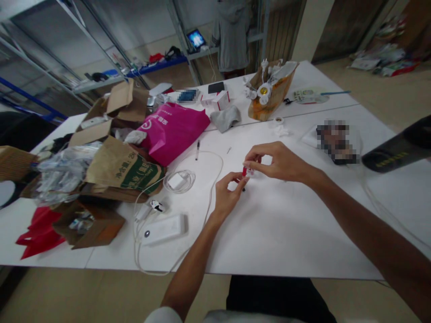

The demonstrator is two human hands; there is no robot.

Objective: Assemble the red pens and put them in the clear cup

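Note:
Over the middle of the white table [269,242], both hands meet at a small red and white piece [245,171], too small and partly covered to name. My left hand [228,193] pinches it from the lower left with thumb and fingers. From the upper right, my right hand [272,160] has its thumb and fingertips closed on the same piece. A tiny dark object [244,189] shows beside the left thumb, and I cannot make out what it is. Beyond the hands lie a small thin metal item [229,150] and a pen [197,150].
Left of my arm are a white power bank [164,229], a coiled cable [186,181] and a cardboard box [97,226]. A pink bag [173,128] lies farther back. A paper bag of white plugs and bulbs [271,96] stands at the back. A black bottle [400,146] is at right.

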